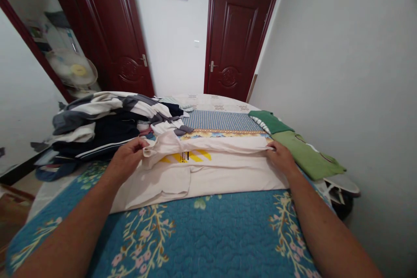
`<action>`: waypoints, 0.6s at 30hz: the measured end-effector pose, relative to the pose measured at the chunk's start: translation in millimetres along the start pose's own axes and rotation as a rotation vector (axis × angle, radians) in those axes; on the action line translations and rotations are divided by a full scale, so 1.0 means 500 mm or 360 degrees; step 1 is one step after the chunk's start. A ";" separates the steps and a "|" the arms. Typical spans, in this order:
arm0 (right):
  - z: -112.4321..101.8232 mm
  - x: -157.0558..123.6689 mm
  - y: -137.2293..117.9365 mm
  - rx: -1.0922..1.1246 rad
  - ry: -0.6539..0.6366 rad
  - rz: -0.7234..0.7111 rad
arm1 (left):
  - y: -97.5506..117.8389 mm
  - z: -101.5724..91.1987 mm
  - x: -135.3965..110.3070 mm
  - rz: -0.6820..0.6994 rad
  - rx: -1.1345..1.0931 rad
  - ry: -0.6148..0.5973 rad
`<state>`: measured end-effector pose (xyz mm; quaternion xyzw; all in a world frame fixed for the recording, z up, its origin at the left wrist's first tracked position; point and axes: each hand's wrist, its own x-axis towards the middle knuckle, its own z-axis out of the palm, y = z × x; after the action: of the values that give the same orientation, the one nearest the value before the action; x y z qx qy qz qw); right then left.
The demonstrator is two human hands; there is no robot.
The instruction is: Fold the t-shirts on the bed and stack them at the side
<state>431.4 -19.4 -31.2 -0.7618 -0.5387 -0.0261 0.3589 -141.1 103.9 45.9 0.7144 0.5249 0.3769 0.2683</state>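
Note:
A cream T-shirt (228,178) with a yellow and black print lies partly folded across the table. My left hand (130,156) pinches its far edge near the collar, at the left. At the right, my right hand (279,154) has its fingers closed on the same edge near the hem. Between both hands that edge is lifted a little and stretched fairly straight, with the print showing below it. One sleeve lies flat on the near left part of the shirt.
A heap of clothes (97,121) sits at the left. Folded green garments (302,152) lie at the right edge. Under the shirt is a blue flowered quilted cover (211,234); a striped cloth (224,120) lies beyond. Farther back are a wall and two doors (243,39).

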 end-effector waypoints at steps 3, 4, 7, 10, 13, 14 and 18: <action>-0.001 -0.004 0.006 -0.0090 -0.0006 0.0030 | -0.017 -0.012 -0.010 0.0014 -0.0097 -0.0138; 0.000 -0.006 0.007 -0.0120 0.0009 0.0040 | -0.024 -0.013 -0.012 0.0049 -0.0098 -0.0167; 0.004 -0.009 0.004 -0.0205 -0.0020 0.0029 | -0.039 -0.011 -0.014 0.0049 -0.0081 -0.0317; 0.001 -0.013 -0.002 -0.0223 -0.0007 0.0013 | -0.044 -0.006 -0.017 -0.0055 -0.0109 -0.0428; -0.006 -0.017 -0.006 -0.0192 0.0105 0.0043 | -0.048 -0.004 -0.018 -0.0034 -0.0121 -0.0193; -0.008 -0.018 -0.006 -0.0196 0.0102 0.0027 | -0.050 -0.004 -0.018 -0.0021 -0.0116 -0.0108; -0.009 -0.023 -0.004 -0.0284 -0.0082 -0.0151 | -0.063 -0.005 -0.015 -0.0050 -0.0137 -0.0278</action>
<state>426.5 -30.6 -31.9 -0.7649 -0.5787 -0.0714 0.2739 -161.5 106.2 21.0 0.7241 0.4940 0.3311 0.3494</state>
